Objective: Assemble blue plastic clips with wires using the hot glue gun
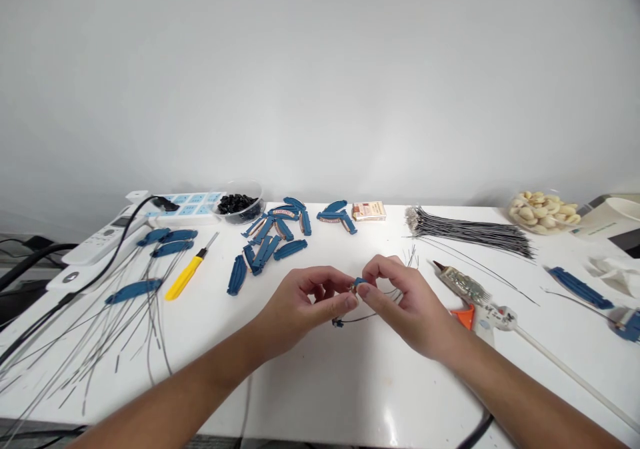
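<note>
Near the middle of the white table, my left hand (320, 297) and my right hand (400, 299) meet at a small blue piece (359, 282), mostly hidden by the fingers. Both hands pinch it between thumb and forefinger. A thin dark wire (361, 318) curves below the fingertips, with a small dark end piece (338, 323) under my left thumb. Thin wire ends (412, 257) stick up behind my right hand. Several curved blue pieces (290, 248) lie beyond my left hand.
Left: yellow screwdriver (185, 276), wired blue pieces (134, 291), power strip (190, 206). Back: bowl of black parts (238, 204), small box (369, 210), wire bundle (470, 231), bowl of pale pieces (543, 210). Right: glue gun (480, 302) with cord, blue pieces (580, 288), paper cup (615, 217).
</note>
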Tool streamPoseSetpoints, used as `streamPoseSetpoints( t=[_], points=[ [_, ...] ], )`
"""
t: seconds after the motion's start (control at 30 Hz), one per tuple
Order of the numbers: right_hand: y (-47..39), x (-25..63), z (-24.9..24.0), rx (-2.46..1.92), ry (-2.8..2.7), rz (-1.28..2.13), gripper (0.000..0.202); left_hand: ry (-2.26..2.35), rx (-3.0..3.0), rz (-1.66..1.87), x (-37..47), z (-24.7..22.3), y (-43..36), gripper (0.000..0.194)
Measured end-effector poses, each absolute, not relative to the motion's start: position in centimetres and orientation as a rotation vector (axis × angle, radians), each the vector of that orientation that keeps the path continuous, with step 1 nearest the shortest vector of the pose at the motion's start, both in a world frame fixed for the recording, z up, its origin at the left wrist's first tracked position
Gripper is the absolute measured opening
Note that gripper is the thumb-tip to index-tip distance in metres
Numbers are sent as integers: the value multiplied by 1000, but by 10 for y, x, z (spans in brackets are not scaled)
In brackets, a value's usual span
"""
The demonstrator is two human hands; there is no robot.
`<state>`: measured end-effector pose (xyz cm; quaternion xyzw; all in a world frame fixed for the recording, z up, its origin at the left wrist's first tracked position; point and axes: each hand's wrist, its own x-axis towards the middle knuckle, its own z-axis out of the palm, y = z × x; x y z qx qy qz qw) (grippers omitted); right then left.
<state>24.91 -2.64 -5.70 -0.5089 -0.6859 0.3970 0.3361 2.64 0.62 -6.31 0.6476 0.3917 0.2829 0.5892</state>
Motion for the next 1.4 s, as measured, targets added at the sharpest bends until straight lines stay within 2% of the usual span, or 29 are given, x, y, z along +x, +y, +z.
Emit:
streamPoseSetpoints(
  t=[0.17, 0.33, 0.47, 0.57, 1.13, 1.4],
  points=[
    [-27, 249, -54, -1316, -1798, 1025, 19, 942, 1683, 760, 28, -57, 4, 26],
    [-27, 249, -54, -1204, -1864, 886, 2, 890, 1977, 931, 26, -54, 3, 15],
    [-27, 249, -56, -1111, -1896, 705, 25, 878, 2142, 1089, 26, -54, 5, 17],
    [-26, 250, -57, -1030, -1929, 596, 33, 875, 2239, 1131, 26, -55, 5, 20],
    [-21, 252, -60, -961, -1972, 472, 28, 815, 2364, 1171, 23, -57, 8, 26],
    [-18, 254, -64, -895, -1967, 423, 26, 758, 2306, 1188, 24, -58, 8, 23]
  ],
)
